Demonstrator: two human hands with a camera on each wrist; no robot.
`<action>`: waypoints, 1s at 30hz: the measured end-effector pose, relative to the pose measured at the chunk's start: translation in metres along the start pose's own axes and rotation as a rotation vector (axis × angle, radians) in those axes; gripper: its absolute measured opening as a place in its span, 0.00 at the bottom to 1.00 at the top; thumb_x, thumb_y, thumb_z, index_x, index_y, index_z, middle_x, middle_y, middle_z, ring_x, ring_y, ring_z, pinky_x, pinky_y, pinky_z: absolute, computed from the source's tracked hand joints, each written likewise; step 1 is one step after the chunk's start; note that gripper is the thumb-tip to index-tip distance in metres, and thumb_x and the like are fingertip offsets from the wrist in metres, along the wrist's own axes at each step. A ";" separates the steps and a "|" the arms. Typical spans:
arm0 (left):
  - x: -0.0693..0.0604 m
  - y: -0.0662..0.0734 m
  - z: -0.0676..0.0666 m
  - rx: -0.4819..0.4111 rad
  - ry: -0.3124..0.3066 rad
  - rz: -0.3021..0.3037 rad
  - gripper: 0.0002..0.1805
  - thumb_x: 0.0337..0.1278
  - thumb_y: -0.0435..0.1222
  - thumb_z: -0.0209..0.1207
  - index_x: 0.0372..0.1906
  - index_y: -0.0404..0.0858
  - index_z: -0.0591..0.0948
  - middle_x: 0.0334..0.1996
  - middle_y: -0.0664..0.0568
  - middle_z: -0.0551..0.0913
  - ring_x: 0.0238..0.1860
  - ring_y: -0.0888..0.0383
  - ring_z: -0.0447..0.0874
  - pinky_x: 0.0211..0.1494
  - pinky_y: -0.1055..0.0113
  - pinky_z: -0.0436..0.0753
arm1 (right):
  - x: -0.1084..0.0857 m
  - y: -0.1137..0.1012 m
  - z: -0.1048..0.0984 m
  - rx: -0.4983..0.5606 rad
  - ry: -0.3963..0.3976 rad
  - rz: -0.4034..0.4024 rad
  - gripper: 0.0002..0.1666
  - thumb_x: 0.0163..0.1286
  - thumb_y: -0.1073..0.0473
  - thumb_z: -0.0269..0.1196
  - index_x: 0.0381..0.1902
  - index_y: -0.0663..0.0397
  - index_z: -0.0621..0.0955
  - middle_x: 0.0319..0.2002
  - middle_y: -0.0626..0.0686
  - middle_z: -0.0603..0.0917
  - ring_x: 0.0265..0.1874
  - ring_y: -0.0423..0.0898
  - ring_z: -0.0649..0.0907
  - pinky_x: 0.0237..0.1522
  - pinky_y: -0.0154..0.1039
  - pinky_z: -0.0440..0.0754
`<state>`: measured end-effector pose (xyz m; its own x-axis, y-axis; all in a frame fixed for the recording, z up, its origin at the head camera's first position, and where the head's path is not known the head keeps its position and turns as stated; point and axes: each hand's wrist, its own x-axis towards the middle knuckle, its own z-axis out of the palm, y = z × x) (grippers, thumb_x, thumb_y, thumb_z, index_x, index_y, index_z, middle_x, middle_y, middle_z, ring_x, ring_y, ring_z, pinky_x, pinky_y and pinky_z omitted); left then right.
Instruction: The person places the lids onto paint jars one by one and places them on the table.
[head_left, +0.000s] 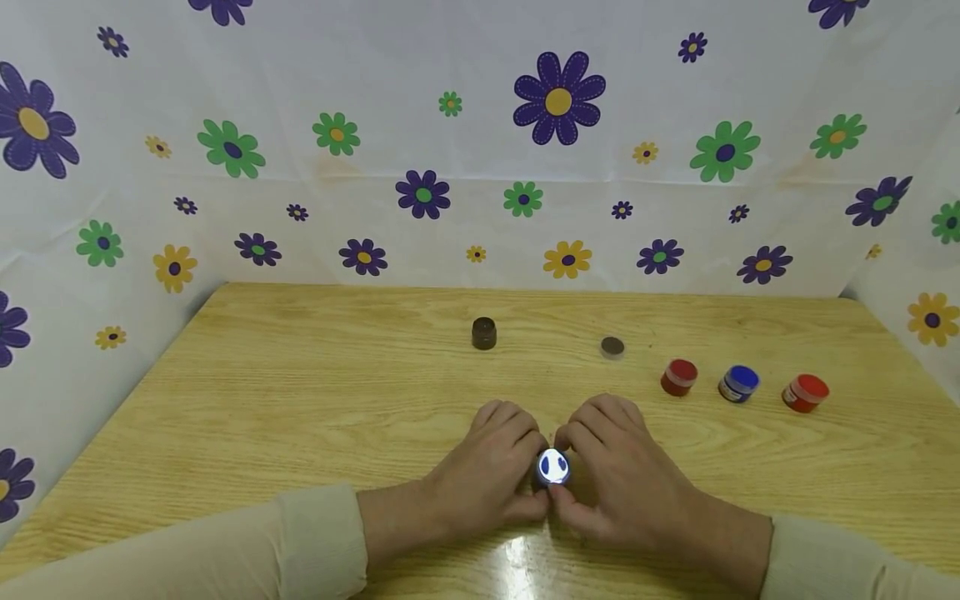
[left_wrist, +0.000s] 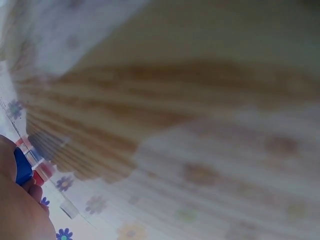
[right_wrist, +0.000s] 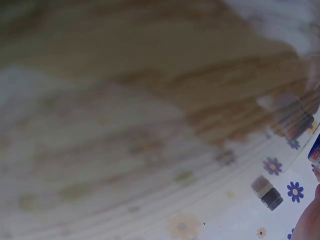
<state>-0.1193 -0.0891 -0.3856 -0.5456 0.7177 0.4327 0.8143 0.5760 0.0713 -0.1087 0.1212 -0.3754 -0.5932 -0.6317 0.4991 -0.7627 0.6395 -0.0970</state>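
Near the front of the table, both hands pinch a small blue jar (head_left: 553, 467) between them; bright glare whitens its top in the head view. My left hand (head_left: 498, 462) grips it from the left, with the thumb at the near side. From the right, my right hand (head_left: 626, 471) holds it with curled fingers and thumb. The left wrist view catches a blue part of the jar (left_wrist: 22, 166) beside the left hand (left_wrist: 22, 210). At the right wrist view's edge, a labelled side of the jar (right_wrist: 315, 152) appears above the right hand (right_wrist: 309, 220).
Farther back on the wooden table (head_left: 300, 375) stands a dark brown jar (head_left: 483, 333). A dark round lid (head_left: 612, 347) lies to its right. A dark red jar (head_left: 678, 377), a blue-lidded jar (head_left: 738, 383) and a bright red jar (head_left: 806, 392) line the right side. Flower-patterned cloth (head_left: 480, 142) surrounds the table.
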 end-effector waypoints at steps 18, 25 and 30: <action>0.000 -0.001 -0.007 0.000 -0.023 -0.031 0.20 0.43 0.52 0.70 0.37 0.42 0.82 0.39 0.57 0.80 0.46 0.59 0.72 0.58 0.63 0.69 | 0.001 0.000 0.000 0.010 -0.004 0.030 0.22 0.60 0.38 0.64 0.39 0.47 0.78 0.38 0.43 0.76 0.44 0.42 0.72 0.53 0.47 0.69; -0.002 0.001 -0.008 -0.019 -0.018 -0.051 0.20 0.42 0.51 0.70 0.37 0.42 0.82 0.38 0.57 0.80 0.46 0.59 0.72 0.58 0.62 0.70 | -0.002 0.001 0.003 0.070 0.002 0.003 0.23 0.57 0.41 0.66 0.44 0.48 0.79 0.40 0.42 0.76 0.46 0.42 0.71 0.55 0.46 0.67; -0.001 -0.001 -0.009 -0.028 0.010 -0.041 0.19 0.42 0.49 0.71 0.36 0.42 0.82 0.36 0.58 0.79 0.44 0.59 0.72 0.56 0.62 0.69 | 0.000 0.000 0.001 0.084 0.013 -0.015 0.22 0.53 0.46 0.65 0.44 0.49 0.80 0.42 0.43 0.76 0.46 0.43 0.71 0.55 0.45 0.66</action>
<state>-0.1178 -0.0941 -0.3784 -0.5771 0.6894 0.4379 0.7964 0.5939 0.1145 -0.1093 0.1210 -0.3767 -0.5783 -0.6348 0.5125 -0.7909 0.5904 -0.1612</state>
